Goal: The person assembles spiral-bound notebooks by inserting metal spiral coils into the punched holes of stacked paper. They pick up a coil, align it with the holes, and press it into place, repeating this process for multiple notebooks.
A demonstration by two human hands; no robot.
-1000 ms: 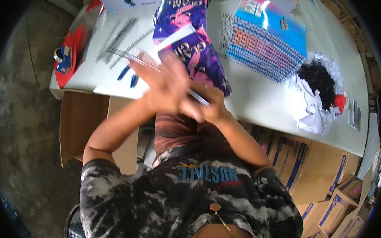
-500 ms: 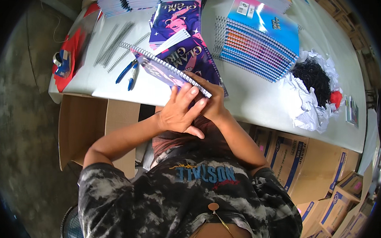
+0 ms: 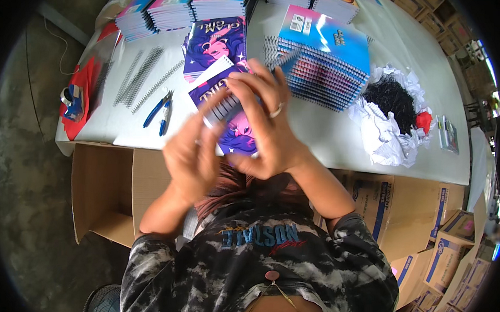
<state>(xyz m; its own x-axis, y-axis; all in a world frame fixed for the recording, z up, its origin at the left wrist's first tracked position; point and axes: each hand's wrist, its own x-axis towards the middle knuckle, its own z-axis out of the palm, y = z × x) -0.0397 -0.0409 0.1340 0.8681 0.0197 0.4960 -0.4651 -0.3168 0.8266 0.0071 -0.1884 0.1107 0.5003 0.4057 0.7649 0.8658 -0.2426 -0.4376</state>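
A spiral notebook [image 3: 224,111] is held up edge-on between my hands, slanting up to the right, its coil partly hidden by fingers. My right hand [image 3: 265,119], with a ring on one finger, wraps its middle. My left hand [image 3: 191,153] is blurred, its fingers closed about the notebook's lower left end. Under and beyond my hands lie purple-covered notebooks [image 3: 214,43] with a pink figure. Blue-handled pliers [image 3: 159,112] rest left of them, near loose metal coils [image 3: 143,77].
A stack of blue-and-pink spiral notebooks [image 3: 326,58] stands to the right, with more stacks [image 3: 171,9] at the back. Crumpled white paper [image 3: 380,133] holds a black tangle [image 3: 393,102]. A tape dispenser [image 3: 72,102] sits at left; an open carton [image 3: 103,190] is below the table.
The notebook has turned from slanting down to the right to slanting up to the right. My left hand has moved left and down, while my right hand has come over the notebook.
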